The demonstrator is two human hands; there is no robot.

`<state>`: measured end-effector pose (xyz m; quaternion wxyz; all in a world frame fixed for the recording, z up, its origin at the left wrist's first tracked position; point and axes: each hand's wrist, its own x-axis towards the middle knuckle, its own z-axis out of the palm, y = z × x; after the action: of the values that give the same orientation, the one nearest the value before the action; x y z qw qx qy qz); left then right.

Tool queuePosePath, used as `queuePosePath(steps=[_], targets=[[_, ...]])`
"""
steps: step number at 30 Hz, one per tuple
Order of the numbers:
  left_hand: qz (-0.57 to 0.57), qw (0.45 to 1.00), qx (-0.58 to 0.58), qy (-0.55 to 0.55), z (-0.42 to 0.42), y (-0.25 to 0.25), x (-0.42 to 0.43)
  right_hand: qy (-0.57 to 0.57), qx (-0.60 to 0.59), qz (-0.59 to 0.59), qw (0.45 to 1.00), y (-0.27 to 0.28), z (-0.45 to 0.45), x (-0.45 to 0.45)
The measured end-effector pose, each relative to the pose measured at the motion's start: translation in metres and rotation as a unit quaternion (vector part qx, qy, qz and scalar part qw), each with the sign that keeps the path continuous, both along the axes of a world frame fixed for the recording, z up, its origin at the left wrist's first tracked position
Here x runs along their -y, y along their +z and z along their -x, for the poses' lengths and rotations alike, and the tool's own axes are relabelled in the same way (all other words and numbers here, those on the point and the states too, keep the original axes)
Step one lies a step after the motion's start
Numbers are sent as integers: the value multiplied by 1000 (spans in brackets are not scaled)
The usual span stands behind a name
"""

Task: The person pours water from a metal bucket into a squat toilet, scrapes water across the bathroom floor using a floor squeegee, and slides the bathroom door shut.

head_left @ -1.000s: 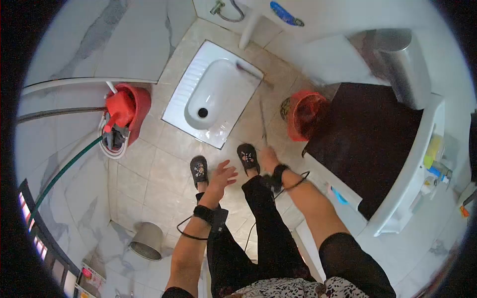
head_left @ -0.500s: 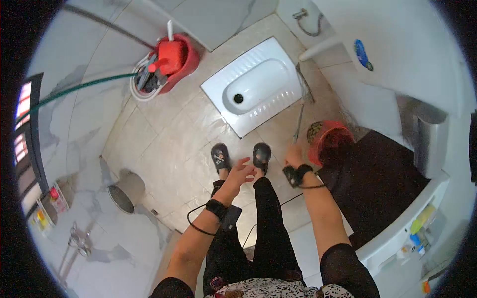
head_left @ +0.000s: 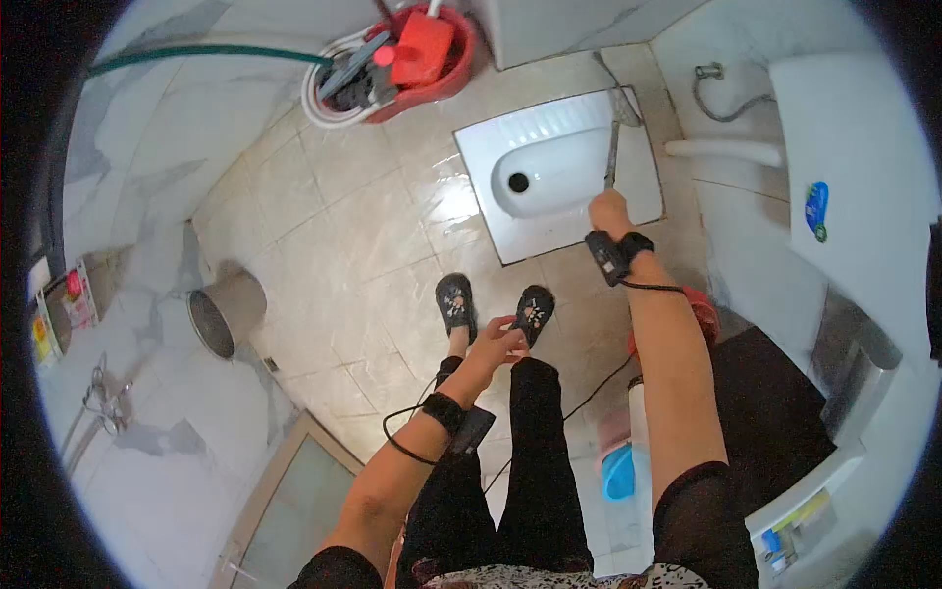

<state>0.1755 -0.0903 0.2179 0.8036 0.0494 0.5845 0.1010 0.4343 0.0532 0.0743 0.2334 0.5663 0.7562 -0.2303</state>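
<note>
**Long-handled tool (head_left: pixel 614 147) over the squat toilet (head_left: pixel 500 231): slips and snags look the likeliest trouble**

Well left of the toilet, a metal bucket (head_left: pixel 245 299) seems out of harm's way. Just beyond the toilet's far left corner, a red tub (head_left: pixel 432 97) holds a red dipper (head_left: pixel 422 49) that a wide swing of the tool could knock loose. The tiles (head_left: pixel 432 211) by the toilet's left edge shine; if that is water, the dark shoes (head_left: pixel 455 302), on the toilet's near side, could slide. Above them the left hand (head_left: pixel 496 348) is empty, fingers loosely bent, well apart from the other. With no second grip, the handle could twist against the rim.

The right hand (head_left: pixel 610 211), over the toilet's near right part, is closed round the tool's near end. The tool runs to the far right corner; its head is blurred, contact uncertain, and an edge could catch it. Nearer than the toilet, the right wrist's cable (head_left: pixel 662 287) could pull tight on a long reach. A red bin (head_left: pixel 703 312) beside that forearm could tip if the elbow swung back.
</note>
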Motion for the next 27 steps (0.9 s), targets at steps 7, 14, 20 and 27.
queuePosePath(steps=[7,14,20,27], targets=[[22,1000,1,-9,21,-10,13,-160,-69,-6,985,6,62,89],[29,996,21,76,40,-11,24,17,-85,130,988,109,73,89],[19,966,11,259,84,-42,1,-524,-381,573,502,134,158,75],[-31,944,62,322,190,-142,-53,-480,-415,708,311,43,303,30]])
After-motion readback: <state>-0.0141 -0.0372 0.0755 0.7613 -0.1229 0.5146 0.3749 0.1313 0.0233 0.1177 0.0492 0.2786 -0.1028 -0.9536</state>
